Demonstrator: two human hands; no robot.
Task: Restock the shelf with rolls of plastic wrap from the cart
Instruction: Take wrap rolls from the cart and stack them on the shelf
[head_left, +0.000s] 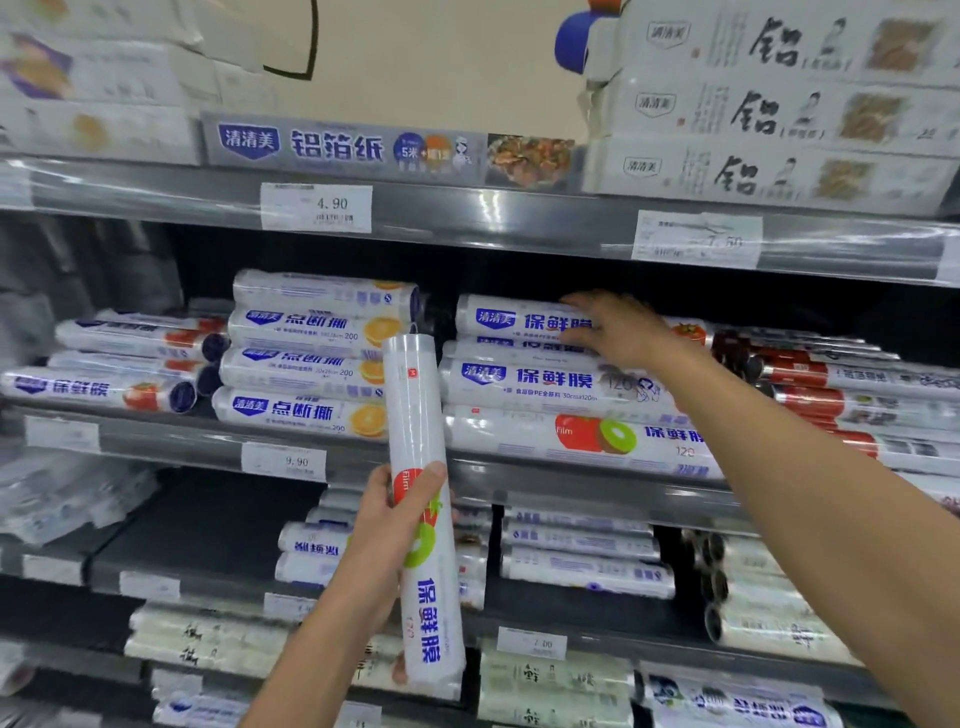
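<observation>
My left hand (400, 514) grips a white roll of plastic wrap (423, 467) near its middle and holds it almost upright in front of the shelf. The roll shows a tomato and kiwi picture and blue lettering. My right hand (618, 327) reaches onto the middle shelf (519, 473) and rests with spread fingers on the top roll (514, 318) of a stack of like rolls. A matching tomato-and-kiwi roll (571, 439) lies at the bottom of that stack.
Orange-printed rolls (311, 358) are stacked left of the stack, red-labelled rolls (831, 395) to its right. Foil boxes (769, 109) fill the top shelf. Lower shelves carry more rolls (582, 561) and a bare dark patch (208, 519). The cart is out of view.
</observation>
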